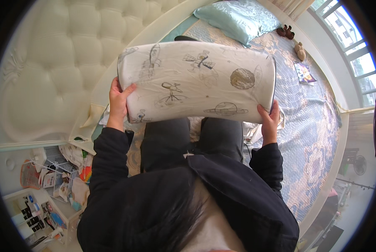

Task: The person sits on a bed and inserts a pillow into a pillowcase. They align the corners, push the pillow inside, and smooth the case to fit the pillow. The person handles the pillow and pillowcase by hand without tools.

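A white pillow (194, 82) with printed planets, satellites and telescopes is held up in front of my knees. It has a dark edge along its right side. My left hand (120, 97) grips its left end, thumb on the printed face and fingers behind. Lower on the right end, my right hand (269, 118) pinches the corner in the same way. The pillow's underside is hidden from me. Below it lies the blue and beige quilted bedspread (304, 151), with white crumpled fabric (252, 130) partly showing behind my right wrist.
A tufted cream headboard (80, 53) rises on the left. At the far side are a shiny light-blue pillow (241, 20), two small plush toys (300, 52) and a booklet (304, 73). An open drawer (43, 217) and a wire basket (60, 167) with clutter stand at lower left.
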Demonstrator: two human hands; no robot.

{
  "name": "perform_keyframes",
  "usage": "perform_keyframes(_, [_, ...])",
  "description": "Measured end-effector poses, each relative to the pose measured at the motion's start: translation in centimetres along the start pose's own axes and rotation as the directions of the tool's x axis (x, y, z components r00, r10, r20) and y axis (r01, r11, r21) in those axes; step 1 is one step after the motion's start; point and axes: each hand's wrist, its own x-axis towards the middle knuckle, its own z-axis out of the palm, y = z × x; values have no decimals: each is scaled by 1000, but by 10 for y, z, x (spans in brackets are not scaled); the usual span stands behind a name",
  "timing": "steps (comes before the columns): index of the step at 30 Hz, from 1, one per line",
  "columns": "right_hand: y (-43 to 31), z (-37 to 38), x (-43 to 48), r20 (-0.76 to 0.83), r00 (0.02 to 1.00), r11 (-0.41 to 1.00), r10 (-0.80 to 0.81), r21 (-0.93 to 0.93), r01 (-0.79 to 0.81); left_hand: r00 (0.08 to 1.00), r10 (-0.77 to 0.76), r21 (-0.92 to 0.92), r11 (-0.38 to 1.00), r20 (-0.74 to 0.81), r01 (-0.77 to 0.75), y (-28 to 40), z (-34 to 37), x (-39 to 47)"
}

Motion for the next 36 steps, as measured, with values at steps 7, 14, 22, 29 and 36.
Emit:
perform_keyframes(7, [113, 48, 79, -25, 945, 839, 327, -453, -302, 954, -259, 964, 177, -150, 200, -88, -2, 82])
perform_keyframes(14, [138, 99, 96, 240, 969, 711, -58, -672, 209, 964, -143, 974, 72, 224, -216, -133, 101, 76])
perform_keyframes(22, [154, 243, 101, 444, 890, 638, -98, -659, 399, 915, -188, 826, -393, 357, -403, -201, 175, 71])
perform_keyframes(29, [198, 189, 135, 329, 935, 444, 133, -863, 241, 911, -23, 890, -206, 412, -408, -216, 173, 89])
perform_keyframes(36, [215, 153, 148, 25, 966, 370, 257, -926, -75, 975, 24, 936, -285, 220, -205, -209, 163, 126])
